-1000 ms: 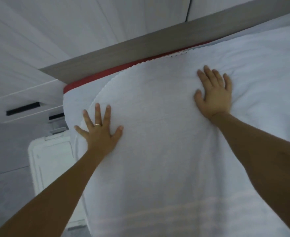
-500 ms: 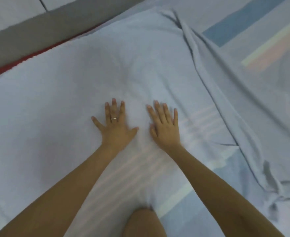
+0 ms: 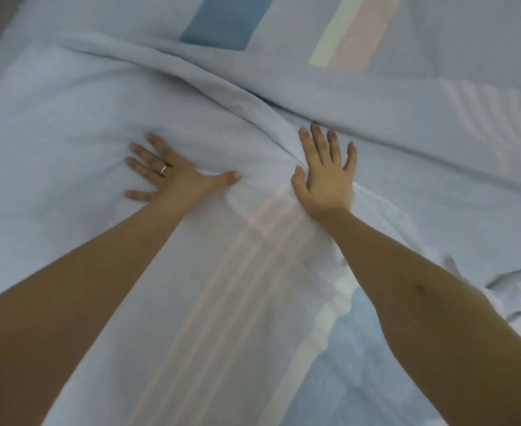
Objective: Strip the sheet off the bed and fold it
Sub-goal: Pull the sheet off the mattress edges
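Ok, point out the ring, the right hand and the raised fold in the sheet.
ring (image 3: 163, 169): head view, the band's visible top.
right hand (image 3: 327, 179): head view, the back of the hand.
raised fold (image 3: 210, 73): head view, its crest, about mid-length.

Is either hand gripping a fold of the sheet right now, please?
No, the left hand and the right hand both lie flat on the sheet with fingers straight and spread.

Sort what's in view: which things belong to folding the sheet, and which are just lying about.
Job: pale sheet; left hand and right hand, both pressed flat on it.
Lying about: striped cloth under and beyond the sheet; ring on the left hand.
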`<state>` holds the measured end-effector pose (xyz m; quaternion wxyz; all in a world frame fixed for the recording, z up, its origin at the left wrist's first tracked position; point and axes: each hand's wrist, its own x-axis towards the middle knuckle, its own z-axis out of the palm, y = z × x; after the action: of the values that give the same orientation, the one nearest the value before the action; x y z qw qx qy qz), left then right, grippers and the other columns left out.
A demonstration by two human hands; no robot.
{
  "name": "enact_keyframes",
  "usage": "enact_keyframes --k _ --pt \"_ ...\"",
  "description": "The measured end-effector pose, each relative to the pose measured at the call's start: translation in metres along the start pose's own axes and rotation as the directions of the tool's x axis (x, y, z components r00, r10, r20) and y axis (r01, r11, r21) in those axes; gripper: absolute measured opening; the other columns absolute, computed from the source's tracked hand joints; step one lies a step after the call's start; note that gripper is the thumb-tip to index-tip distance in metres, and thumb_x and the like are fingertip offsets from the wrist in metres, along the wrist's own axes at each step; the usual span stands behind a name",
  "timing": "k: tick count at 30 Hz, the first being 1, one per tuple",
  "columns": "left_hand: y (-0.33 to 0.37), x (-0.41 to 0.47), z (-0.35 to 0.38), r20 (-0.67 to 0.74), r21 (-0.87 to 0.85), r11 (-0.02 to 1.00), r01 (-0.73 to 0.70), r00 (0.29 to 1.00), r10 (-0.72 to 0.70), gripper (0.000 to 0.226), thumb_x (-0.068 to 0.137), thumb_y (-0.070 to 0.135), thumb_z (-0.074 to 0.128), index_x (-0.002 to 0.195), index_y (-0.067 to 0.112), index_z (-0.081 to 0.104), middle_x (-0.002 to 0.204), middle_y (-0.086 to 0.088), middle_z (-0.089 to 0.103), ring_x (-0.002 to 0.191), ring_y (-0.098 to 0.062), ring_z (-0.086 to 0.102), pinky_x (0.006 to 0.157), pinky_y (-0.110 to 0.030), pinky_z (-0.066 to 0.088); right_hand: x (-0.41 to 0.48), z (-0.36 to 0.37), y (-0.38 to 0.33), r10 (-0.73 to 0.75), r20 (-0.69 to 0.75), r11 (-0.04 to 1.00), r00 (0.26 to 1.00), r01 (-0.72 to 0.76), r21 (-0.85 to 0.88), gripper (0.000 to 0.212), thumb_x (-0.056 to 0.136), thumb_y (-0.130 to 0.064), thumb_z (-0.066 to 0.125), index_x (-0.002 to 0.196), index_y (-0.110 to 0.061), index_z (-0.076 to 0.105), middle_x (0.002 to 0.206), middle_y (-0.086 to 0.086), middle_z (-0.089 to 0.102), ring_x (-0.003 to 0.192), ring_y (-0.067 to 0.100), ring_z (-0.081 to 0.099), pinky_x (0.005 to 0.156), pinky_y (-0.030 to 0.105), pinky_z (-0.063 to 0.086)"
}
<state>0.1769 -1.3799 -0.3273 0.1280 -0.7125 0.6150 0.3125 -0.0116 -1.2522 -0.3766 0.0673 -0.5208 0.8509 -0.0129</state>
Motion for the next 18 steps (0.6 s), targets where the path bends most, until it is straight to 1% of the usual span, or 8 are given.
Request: enact_keyframes --k 3,5,8,11,15,17,18 --pt "0.027 0.002 -0.003 0.013 -0.015 0.994 0.106 0.994 -0.106 0.167 0.029 0.079 0.074 0.143 0.014 -0.029 0.151 -0.013 -0.032 0.140 -0.030 -0.027 0.102 -0.069 -0.008 0.005 -0.004 0.004 0.002 0.019 1.000 1.000 -0.002 0.020 0.066 0.086 -0.039 0.034 0.149 -0.025 0.023 0.155 -0.001 0.024 0.142 0.025 0.024 0.114 0.055 0.009" --pt "0.031 0.001 -0.002 0.017 -0.010 0.992 0.128 0.992 -0.128 0.168 0.028 0.078 0.075 0.142 0.014 -0.030 0.150 -0.014 -0.033 0.140 -0.030 -0.027 0.102 -0.069 -0.008 0.004 -0.002 0.004 -0.016 0.020 0.999 1.000 0.015 0.030 0.066 0.085 -0.039 0.035 0.149 -0.024 0.025 0.154 -0.001 0.027 0.141 0.025 0.027 0.113 0.055 0.010" --pt "0.033 -0.001 -0.002 0.002 -0.009 0.993 0.117 0.993 -0.117 0.167 0.028 0.079 0.074 0.142 0.013 -0.030 0.151 -0.015 -0.031 0.140 -0.031 -0.026 0.103 -0.069 -0.007 0.005 -0.002 0.008 -0.014 0.007 0.999 1.000 0.013 0.043 0.066 0.084 -0.039 0.036 0.148 -0.023 0.028 0.153 -0.001 0.029 0.140 0.024 0.029 0.113 0.053 0.011" --pt "0.033 0.001 -0.004 0.027 -0.012 0.995 0.103 0.994 -0.103 0.168 0.028 0.080 0.072 0.141 0.012 -0.031 0.150 -0.016 -0.033 0.139 -0.032 -0.029 0.102 -0.069 -0.008 0.006 -0.003 0.006 -0.001 -0.023 0.997 1.000 0.003 0.073 0.064 0.084 -0.035 0.038 0.146 -0.022 0.032 0.152 0.000 0.033 0.138 0.024 0.033 0.113 0.050 0.013" --pt "0.034 0.000 -0.007 0.069 -0.008 0.995 0.095 0.993 -0.094 0.167 0.030 0.080 0.072 0.141 0.010 -0.032 0.148 -0.017 -0.035 0.137 -0.035 -0.031 0.104 -0.067 -0.010 0.003 -0.009 0.005 0.003 -0.024 0.997 1.000 -0.001 0.073 0.061 0.083 -0.028 0.041 0.144 -0.023 0.036 0.145 0.007 0.042 0.128 0.026 0.042 0.106 0.047 0.023" --pt "0.035 -0.001 -0.013 0.094 -0.012 0.995 0.102 0.990 -0.101 0.168 0.029 0.081 0.071 0.140 0.010 -0.033 0.148 -0.018 -0.036 0.137 -0.036 -0.032 0.104 -0.067 -0.009 0.000 -0.014 0.000 0.051 -0.021 0.994 0.998 -0.049 0.102 0.059 0.085 -0.032 0.044 0.143 -0.022 0.036 0.138 0.013 0.047 0.120 0.028 0.045 0.100 0.045 0.030" --pt "0.036 -0.001 -0.014 0.098 -0.015 0.995 0.103 0.990 -0.101 0.168 0.029 0.081 0.071 0.140 0.010 -0.033 0.148 -0.018 -0.036 0.137 -0.036 -0.031 0.104 -0.067 -0.009 -0.001 -0.016 -0.003 0.114 -0.034 0.986 0.993 -0.109 0.123 0.061 0.086 -0.039 0.048 0.142 -0.018 0.037 0.134 0.015 0.049 0.116 0.028 0.044 0.098 0.042 0.031"
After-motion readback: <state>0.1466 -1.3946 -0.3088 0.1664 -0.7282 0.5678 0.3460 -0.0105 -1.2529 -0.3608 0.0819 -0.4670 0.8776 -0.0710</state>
